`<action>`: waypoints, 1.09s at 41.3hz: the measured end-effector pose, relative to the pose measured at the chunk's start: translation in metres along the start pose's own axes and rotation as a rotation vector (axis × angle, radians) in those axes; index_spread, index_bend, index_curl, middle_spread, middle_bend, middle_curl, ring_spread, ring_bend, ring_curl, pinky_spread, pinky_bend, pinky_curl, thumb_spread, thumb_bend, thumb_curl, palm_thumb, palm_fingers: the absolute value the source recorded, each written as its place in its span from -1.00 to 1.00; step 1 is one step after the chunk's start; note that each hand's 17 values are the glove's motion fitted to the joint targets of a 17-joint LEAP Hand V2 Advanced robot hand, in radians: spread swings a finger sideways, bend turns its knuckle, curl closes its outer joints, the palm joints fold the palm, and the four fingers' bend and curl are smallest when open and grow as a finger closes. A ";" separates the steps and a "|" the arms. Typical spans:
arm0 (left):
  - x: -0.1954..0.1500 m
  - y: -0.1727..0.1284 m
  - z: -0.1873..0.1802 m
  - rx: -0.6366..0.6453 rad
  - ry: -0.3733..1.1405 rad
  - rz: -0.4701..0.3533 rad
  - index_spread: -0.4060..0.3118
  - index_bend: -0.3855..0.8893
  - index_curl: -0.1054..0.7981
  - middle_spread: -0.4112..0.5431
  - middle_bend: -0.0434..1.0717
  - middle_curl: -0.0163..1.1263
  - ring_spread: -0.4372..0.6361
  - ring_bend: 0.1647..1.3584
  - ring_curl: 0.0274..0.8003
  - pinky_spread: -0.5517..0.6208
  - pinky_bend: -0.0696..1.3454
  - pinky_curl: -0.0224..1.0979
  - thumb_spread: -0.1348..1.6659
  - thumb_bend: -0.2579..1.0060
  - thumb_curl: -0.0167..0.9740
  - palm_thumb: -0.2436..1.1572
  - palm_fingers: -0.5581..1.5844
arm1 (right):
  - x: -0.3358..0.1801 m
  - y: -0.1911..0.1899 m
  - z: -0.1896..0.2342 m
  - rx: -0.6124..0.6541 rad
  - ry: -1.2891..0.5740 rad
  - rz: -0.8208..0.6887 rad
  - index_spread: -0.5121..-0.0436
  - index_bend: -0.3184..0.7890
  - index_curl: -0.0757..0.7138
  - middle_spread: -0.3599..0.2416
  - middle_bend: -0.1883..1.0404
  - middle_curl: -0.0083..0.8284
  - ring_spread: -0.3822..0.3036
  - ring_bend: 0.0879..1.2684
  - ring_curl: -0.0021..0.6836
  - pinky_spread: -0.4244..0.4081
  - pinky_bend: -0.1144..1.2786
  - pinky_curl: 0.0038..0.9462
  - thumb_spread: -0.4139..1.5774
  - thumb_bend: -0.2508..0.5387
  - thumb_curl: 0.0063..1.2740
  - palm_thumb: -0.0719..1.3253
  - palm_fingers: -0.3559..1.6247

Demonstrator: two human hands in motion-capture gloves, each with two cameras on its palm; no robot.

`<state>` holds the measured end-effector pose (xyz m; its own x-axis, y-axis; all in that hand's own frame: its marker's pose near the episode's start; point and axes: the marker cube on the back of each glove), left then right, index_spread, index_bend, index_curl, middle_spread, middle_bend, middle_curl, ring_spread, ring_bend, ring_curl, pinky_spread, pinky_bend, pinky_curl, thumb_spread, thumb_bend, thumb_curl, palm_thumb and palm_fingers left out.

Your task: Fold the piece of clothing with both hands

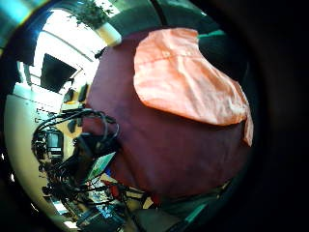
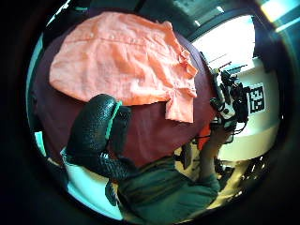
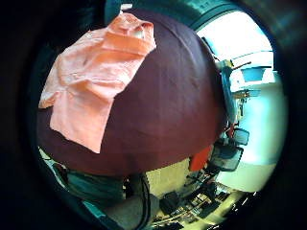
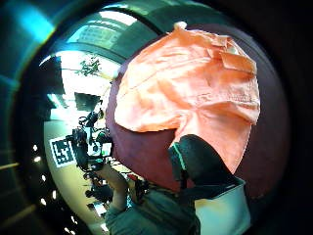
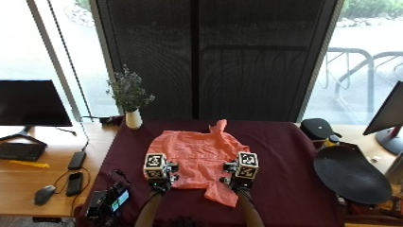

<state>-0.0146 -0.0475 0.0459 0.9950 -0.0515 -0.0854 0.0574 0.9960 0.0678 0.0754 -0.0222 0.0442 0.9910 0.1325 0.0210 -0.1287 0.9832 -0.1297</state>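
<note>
I am watching an orange short-sleeved shirt (image 5: 197, 158) lying spread out, somewhat rumpled, on the maroon tablecloth (image 5: 283, 156) in the middle of the table, with one sleeve (image 5: 222, 195) trailing toward the near edge and the collar end pointing to the far side. My left hand (image 5: 157, 181) is hovering at the shirt's near left edge and my right hand (image 5: 239, 182) is sitting at its near right edge, just beside that trailing sleeve. From the outside view I cannot tell whether the fingers of either hand are spread or curled, or whether they are touching the cloth. The left thumb side palm view is showing a black gloved thumb (image 2: 93, 129) next to the shirt's hem, apparently not pinching it. A small white vase (image 5: 133, 119) with a leafy sprig is standing at the far left corner of the cloth, well apart from the shirt. A black round object (image 5: 349, 175) is lying to the right of the table.
</note>
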 end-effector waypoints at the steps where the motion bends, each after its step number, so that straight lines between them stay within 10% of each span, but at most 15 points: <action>1: -0.001 0.000 0.004 -0.020 0.002 0.001 -0.18 -0.19 -0.25 -0.26 -0.45 -0.37 -0.08 -0.37 -0.30 0.33 -0.38 -0.52 0.43 -0.56 -0.49 -0.21 0.03 | 0.004 -0.003 0.005 -0.008 -0.001 0.007 -0.26 -0.19 -0.16 0.34 -0.44 -0.52 0.59 -0.63 -0.39 0.57 0.05 -0.35 0.56 -0.11 -0.59 -0.23 -0.45; 15: 0.014 0.021 0.036 -0.332 0.011 0.135 -0.18 -0.21 -0.22 -0.29 -0.47 -0.30 -0.11 -0.37 -0.24 0.25 -0.33 -0.43 0.38 -0.63 -0.40 -0.17 0.03 | 0.014 0.006 0.030 -0.063 0.140 0.049 -0.16 -0.15 -0.15 0.19 -0.35 -0.35 0.20 -0.33 -0.16 0.27 -0.02 -0.34 0.51 -0.11 -0.48 0.08 -0.20; 27: 0.011 0.012 0.052 -0.183 -0.213 0.131 -0.33 -0.11 -0.15 -0.43 -0.38 -0.26 -0.31 -0.32 -0.20 0.15 -0.45 -0.43 0.36 -0.61 -0.37 -0.16 0.21 | 0.026 -0.008 0.046 0.011 0.160 0.037 -0.10 -0.04 0.00 -0.14 -0.27 -0.19 -0.24 -0.25 -0.03 0.02 -0.27 -0.39 0.56 -0.11 -0.45 0.25 0.17; 33: 0.019 -0.020 0.052 0.141 -0.241 0.210 -0.46 -0.07 -0.04 -0.58 -0.23 -0.20 -0.53 -0.30 -0.16 0.05 -0.64 -0.47 0.41 -0.52 -0.32 0.05 0.45 | 0.025 -0.007 0.042 0.088 0.164 -0.013 -0.10 0.00 0.09 -0.25 -0.29 -0.14 -0.42 -0.32 -0.01 -0.17 -0.34 -0.40 0.58 -0.08 -0.43 0.35 0.39; 45: 0.010 0.018 0.044 -0.355 -0.263 0.289 -0.66 0.01 0.14 -0.77 -0.08 -0.10 -0.77 -0.30 -0.05 -0.11 -0.74 -0.49 0.42 -0.53 -0.26 0.23 0.59 | 0.037 0.007 0.038 -0.131 0.177 -0.160 -0.05 -0.10 0.21 -0.40 -0.21 0.01 -0.55 -0.33 0.12 -0.37 -0.40 -0.32 0.57 -0.13 -0.42 0.47 0.60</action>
<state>0.0001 -0.0336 0.0894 0.9555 0.2581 0.1425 -0.2084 0.9331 -0.2930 0.1098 -0.0058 0.0815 0.9910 -0.0586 -0.1203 0.0247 0.9637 -0.2658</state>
